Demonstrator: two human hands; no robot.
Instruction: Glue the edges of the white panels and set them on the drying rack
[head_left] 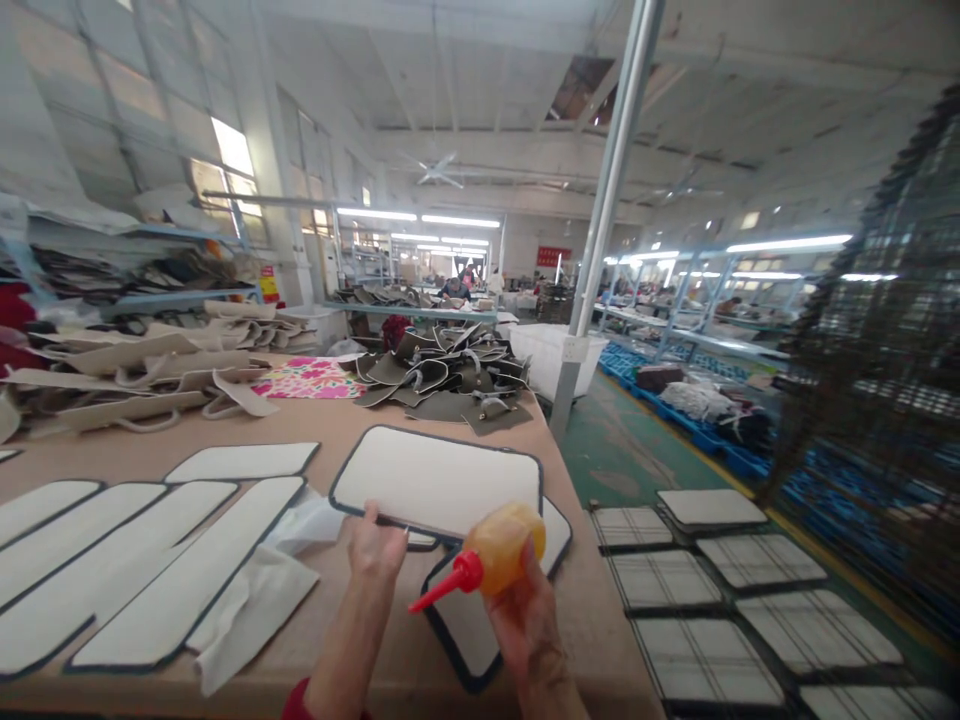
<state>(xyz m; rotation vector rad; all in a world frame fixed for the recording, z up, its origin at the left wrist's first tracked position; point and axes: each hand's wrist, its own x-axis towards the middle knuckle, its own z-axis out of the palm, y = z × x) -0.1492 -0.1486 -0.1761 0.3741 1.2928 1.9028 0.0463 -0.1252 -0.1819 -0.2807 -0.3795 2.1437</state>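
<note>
My right hand [527,618] is wrapped round a squeeze bottle [512,545] of amber liquid, its long red nozzle tilted down to the left. With its fingers at the near edge of a white rounded panel [439,475] trimmed in dark blue, my left hand [376,548] grips that panel. It lies partly over other dark-edged white panels [469,615], one of them under the bottle. Left of my hands, several similar long panels [199,580] are spread on the brown table. A crumpled white cloth [259,605] lies beside them.
Dark grey pieces [457,372] are heaped at the table's far end, near a pink floral cloth [311,378]. Beige pieces [142,375] pile up at left. A metal post [596,220] stands past the table's right edge. Several panels [694,660] lie on a rack at right.
</note>
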